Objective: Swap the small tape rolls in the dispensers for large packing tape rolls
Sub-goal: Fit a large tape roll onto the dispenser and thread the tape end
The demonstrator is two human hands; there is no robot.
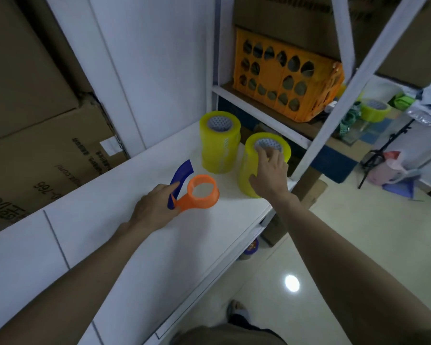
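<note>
The person stands at a white surface (115,235), smooth and matte, with both arms stretched out over it. The left hand (154,207) pinches the blue blade arm of an orange dispenser (199,195), a ribbed plastic drum that stands empty on its end, no roll on it; holding it there probably keeps it steady and ready to take a fresh roll. The right hand (269,170) lies on the nearer stack of large tape rolls (259,165), glossy translucent yellow cylinders with a printed cardboard core; its fingers drape over the top rim and its thumb presses the side, a loose grip that looks set to lift the top roll, though I cannot tell if it has closed fully. A second yellow stack (219,143) stands just beside it, nearer the wall. Behind, on a white metal shelf (259,108), sits an orange crate (286,80) with a pattern of rounded holes.
</note>
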